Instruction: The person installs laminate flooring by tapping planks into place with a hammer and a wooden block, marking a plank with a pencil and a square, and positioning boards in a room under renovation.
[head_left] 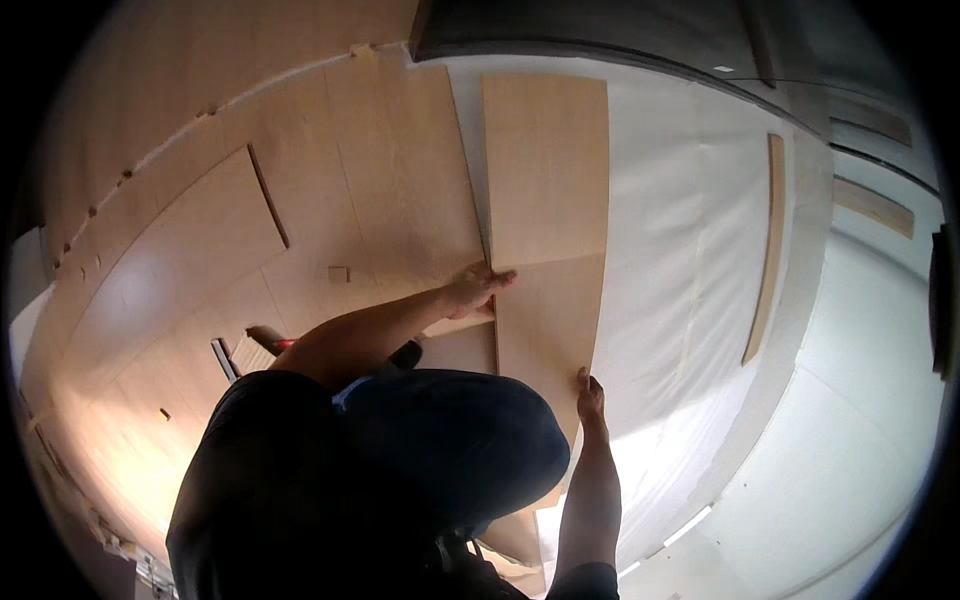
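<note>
At the left, a loose tan board (190,255) with a dark end edge lies on the wood-look floor (395,140), and a small square offcut (339,274) sits nearer the middle. The left hand (475,290) reaches over the left edge of the near plank (545,315), its digits on top beside the cross seam; the rest are partly hidden, so I cannot tell whether it grips. This plank is pale tan, smooth and faintly grained, meeting the far plank (545,165) end to end along the floor's edge. The right hand (591,395) pinches its right edge, thumb uppermost. Beyond spreads a wrinkled white sheet (680,220), with a narrow wooden strip (768,250) along its right side.
</note>
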